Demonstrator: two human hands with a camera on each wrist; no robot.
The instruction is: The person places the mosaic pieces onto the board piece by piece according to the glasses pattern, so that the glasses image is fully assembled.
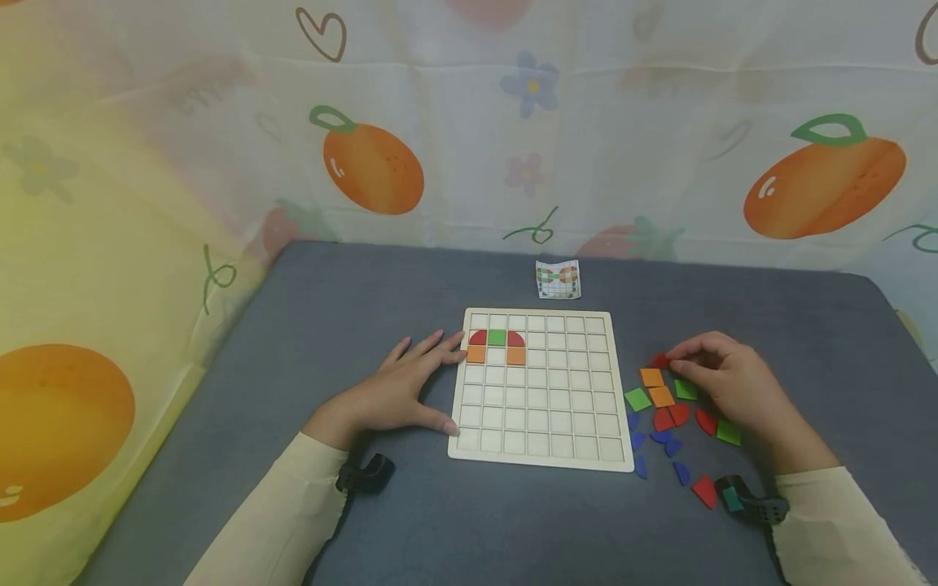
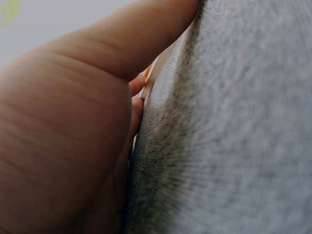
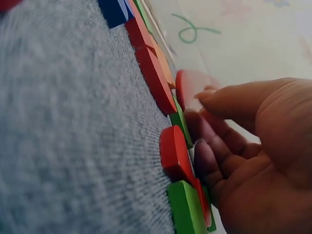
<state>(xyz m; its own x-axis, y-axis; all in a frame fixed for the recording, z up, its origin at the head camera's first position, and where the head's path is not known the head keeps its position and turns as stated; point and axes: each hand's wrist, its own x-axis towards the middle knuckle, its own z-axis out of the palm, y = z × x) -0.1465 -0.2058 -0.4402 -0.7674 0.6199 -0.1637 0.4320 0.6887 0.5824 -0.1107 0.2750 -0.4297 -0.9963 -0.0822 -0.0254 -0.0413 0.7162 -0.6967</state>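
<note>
My left hand [image 1: 406, 382] lies at the left side of the white gridded board [image 1: 551, 422], fingers spread, fingertips and thumb touching its edge. Set in the board's upper left are two red quarter-round tiles, a green square [image 1: 497, 338] between them, and an orange square [image 1: 476, 354] below each red one. Right of the board, my right hand [image 1: 733, 378] pinches a red quarter-round tile [image 3: 181, 90] between thumb and fingers; it shows tilted up in the right wrist view. Below that hand lie green squares [image 1: 728, 432] and a red tile [image 1: 707, 422].
Loose orange squares [image 1: 651, 378], red tiles [image 1: 680, 414] and several blue tiles [image 1: 682, 473] lie between the board and my right hand. A small patterned card [image 1: 558, 280] sits behind the board on the grey table [image 1: 366, 277]. A printed cloth [image 1: 469, 122] hangs behind.
</note>
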